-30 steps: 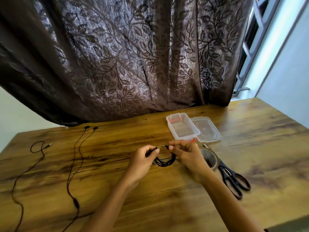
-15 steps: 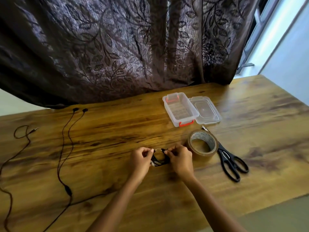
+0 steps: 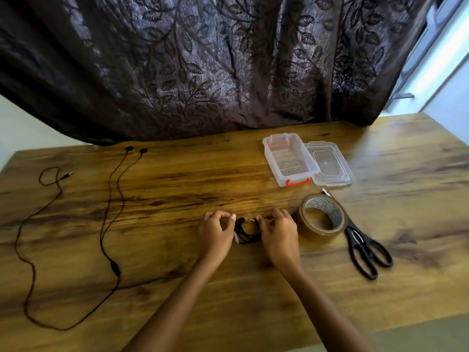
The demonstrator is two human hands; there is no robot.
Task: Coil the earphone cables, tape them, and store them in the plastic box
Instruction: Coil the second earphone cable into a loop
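A small black coiled earphone cable (image 3: 247, 231) lies low over the wooden table (image 3: 177, 189), held between both hands. My left hand (image 3: 215, 232) pinches its left side and my right hand (image 3: 278, 231) pinches its right side, fingers curled. A second black earphone (image 3: 114, 212) lies uncoiled on the left of the table, its buds toward the curtain. The clear plastic box (image 3: 289, 161) with red clips stands open at the back right, its lid (image 3: 327, 165) beside it. A roll of brown tape (image 3: 322, 219) sits just right of my right hand.
Black scissors (image 3: 365, 247) lie to the right of the tape roll. A dark patterned curtain (image 3: 215, 59) hangs behind the table's far edge. The table's front edge runs near the bottom right.
Both hands have lowered the coil from above the table down to its surface, closer together. The view has tilted down, so the tape roll now shows fully.
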